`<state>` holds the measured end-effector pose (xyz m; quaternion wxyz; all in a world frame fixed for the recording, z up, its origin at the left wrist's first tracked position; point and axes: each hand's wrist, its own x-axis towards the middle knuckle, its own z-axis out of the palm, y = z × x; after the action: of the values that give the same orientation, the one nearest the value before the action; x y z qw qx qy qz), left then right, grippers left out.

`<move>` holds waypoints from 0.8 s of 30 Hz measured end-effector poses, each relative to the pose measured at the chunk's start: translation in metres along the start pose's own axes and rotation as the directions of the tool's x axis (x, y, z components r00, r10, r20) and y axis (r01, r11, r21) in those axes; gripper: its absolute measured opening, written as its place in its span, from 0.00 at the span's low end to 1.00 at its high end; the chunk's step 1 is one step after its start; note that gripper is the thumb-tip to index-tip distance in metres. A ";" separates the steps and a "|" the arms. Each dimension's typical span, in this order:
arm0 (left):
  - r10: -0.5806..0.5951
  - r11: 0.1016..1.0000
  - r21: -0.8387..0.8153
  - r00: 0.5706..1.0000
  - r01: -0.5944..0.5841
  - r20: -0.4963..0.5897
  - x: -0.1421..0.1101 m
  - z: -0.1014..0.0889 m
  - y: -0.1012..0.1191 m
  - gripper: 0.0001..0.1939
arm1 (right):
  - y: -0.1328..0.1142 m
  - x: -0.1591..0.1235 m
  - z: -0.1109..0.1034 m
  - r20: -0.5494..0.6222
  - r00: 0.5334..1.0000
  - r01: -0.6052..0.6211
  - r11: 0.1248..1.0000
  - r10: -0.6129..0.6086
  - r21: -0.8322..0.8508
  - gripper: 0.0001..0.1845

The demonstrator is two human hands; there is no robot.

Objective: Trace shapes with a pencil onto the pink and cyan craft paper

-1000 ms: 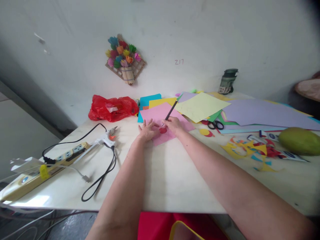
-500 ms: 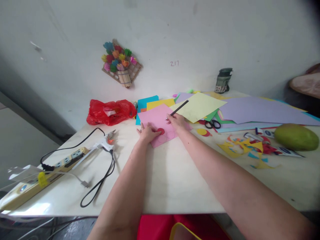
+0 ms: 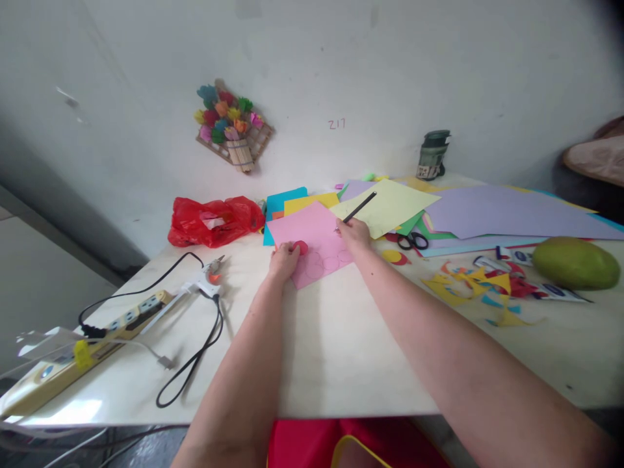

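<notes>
A pink sheet of paper (image 3: pixel 307 224) lies in front of me, with several circles drawn in outline on its lower part. At its left edge my left hand (image 3: pixel 283 262) pinches a small red paper circle (image 3: pixel 301 247) between thumb and fingers. A dark pencil (image 3: pixel 361 207) is gripped in my right hand (image 3: pixel 355 235), its tip just above or on the pink sheet; I cannot tell which. Black-handled scissors (image 3: pixel 413 241) rest to the right of that hand, their blades hidden under paper. Near them lies a yellow paper circle (image 3: pixel 391 257) on a red piece.
Coloured sheets (image 3: pixel 502 211) spread along the back right. Paper scraps (image 3: pixel 453 289), glue tubes (image 3: pixel 560 293) and a green mango-like fruit (image 3: pixel 575 263) are at right. A red plastic bag (image 3: pixel 214 221), a glue gun (image 3: pixel 207 278) and a power strip (image 3: pixel 131 318) with cables occupy the left.
My left hand has picked up the red circle and shifted it up and left, uncovering more drawn outlines. My right hand has moved slightly right with the pencil.
</notes>
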<state>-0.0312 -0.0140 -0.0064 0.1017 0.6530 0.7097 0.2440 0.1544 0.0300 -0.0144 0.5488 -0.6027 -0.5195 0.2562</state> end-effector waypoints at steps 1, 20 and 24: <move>0.004 1.000 -0.013 1.000 -0.004 0.000 0.000 0.000 0.000 0.13 | -0.002 -0.001 -0.001 0.016 1.000 0.006 1.000 -0.005 -0.012 0.16; 0.112 0.991 0.076 0.994 -0.111 0.000 0.003 0.002 -0.004 0.12 | -0.020 -0.034 0.016 0.555 0.813 0.139 0.984 -0.177 0.110 0.12; 0.101 0.991 0.085 0.995 -0.101 0.002 0.001 0.002 -0.003 0.11 | -0.014 -0.035 0.021 0.542 0.815 0.193 0.978 -0.206 0.081 0.14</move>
<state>-0.0329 -0.0126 -0.0093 0.0606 0.6916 0.6855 0.2192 0.1197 0.0048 -0.0159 0.4077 -0.4404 -0.7120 0.3646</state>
